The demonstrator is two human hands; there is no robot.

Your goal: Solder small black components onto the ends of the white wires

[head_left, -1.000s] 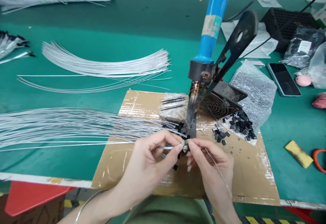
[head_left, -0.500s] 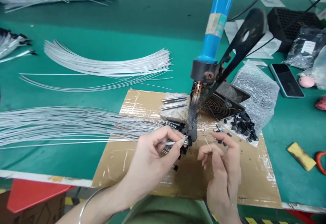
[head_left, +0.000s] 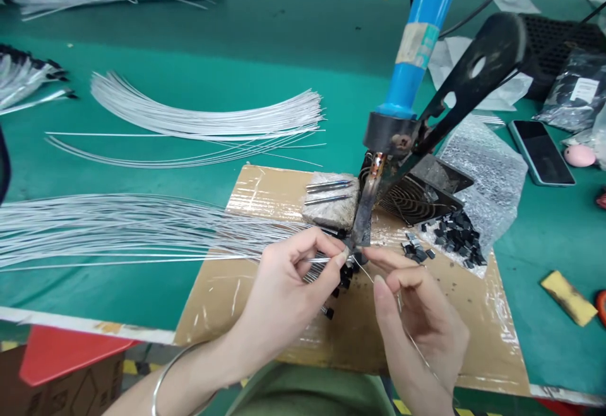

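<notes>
My left hand (head_left: 293, 283) is closed in a pinch on a thin white wire, its end close beneath the soldering iron's tip. The soldering iron (head_left: 426, 37), blue-handled, is fixed tip-down on a black metal bracket (head_left: 497, 43). My right hand (head_left: 426, 315) grips a thin strand of solder wire (head_left: 363, 267) between thumb and fingers; its upper end meets the wire end at the tip, and its tail trails down across the palm. Beneath my left hand lie wires with black ends (head_left: 329, 312). My fingers partly hide the joint at the tip.
Bundled white wires (head_left: 118, 220) stretch left, with another bundle (head_left: 203, 113) behind. Cardboard (head_left: 227, 302) lies under the hands. Black small pieces (head_left: 459, 236) rest on bubble wrap (head_left: 492, 170) beside a fan (head_left: 402, 201). A phone (head_left: 542, 151) and yellow sponge (head_left: 568, 297) sit right.
My right hand has moved left and brought the solder wire up to the iron's tip. My left hand keeps its pinch near the tip. The whole view has shifted slightly.
</notes>
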